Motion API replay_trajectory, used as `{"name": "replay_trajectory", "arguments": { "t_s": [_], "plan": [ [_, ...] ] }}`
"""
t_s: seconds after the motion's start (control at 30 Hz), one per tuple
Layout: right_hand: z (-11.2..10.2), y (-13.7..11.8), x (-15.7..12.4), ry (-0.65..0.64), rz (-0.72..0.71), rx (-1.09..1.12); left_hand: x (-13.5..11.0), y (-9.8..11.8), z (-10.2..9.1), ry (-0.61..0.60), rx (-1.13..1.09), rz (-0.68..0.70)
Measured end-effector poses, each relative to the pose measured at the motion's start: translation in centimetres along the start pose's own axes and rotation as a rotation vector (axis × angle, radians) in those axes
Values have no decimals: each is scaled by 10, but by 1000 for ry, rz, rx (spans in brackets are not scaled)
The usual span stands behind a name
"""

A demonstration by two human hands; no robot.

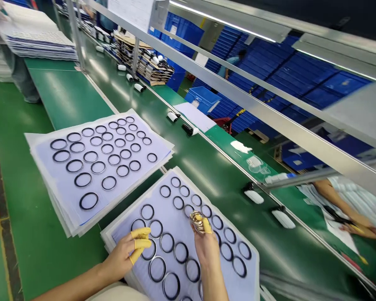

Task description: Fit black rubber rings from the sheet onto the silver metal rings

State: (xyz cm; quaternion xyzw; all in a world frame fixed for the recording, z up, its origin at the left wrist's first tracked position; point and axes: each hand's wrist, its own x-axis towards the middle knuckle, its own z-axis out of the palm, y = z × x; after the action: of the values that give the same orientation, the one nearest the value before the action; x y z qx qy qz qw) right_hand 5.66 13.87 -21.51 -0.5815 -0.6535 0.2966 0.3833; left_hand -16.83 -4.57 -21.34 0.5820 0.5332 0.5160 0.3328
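Observation:
My right hand [207,246], with yellow finger cots on its fingertips, is closed on a small stack of shiny metal rings [196,220]. It is above the right-hand sheet stack [207,259], whose lilac top carries loose rows of black-edged rings [157,269]. Over the left part of that sheet is my left hand [125,253]. Its yellow-tipped fingers point right, slightly apart, with nothing visible between them, and cover part of a ring [148,249] below. A second sheet stack [109,192] lies to the upper left, bearing more such rings [108,182].
A green conveyor belt [188,161] passes beyond the sheets, carrying white-and-black parts [253,194]. A metal rail [269,110] crosses above. Across the belt, a co-worker's hands [360,225] are at the right. Piled sheets [42,35] and a person's leg [23,75] are at upper left.

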Motion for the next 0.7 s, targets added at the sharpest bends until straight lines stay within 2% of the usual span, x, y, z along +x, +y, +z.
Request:
{"name": "replay_trajectory", "arguments": {
  "t_s": [0.1,0.17,0.23,0.3,0.43,0.57,0.7],
  "plan": [
    [-61,30,-34,111,94,-109,0,1,2,-29,30,16],
    [-94,48,-57,202,129,-240,2,2,5,-58,52,35],
    [-117,63,-75,270,132,-379,6,3,11,-98,59,64],
    [-133,73,-88,302,112,-504,10,7,17,-143,55,101],
    [-139,82,-101,298,57,-698,15,16,27,-233,46,156],
    [-124,80,-102,273,-15,-837,10,19,32,-273,49,162],
    [-107,73,-95,184,-125,-929,-1,11,34,-294,67,156]
  ]
}}
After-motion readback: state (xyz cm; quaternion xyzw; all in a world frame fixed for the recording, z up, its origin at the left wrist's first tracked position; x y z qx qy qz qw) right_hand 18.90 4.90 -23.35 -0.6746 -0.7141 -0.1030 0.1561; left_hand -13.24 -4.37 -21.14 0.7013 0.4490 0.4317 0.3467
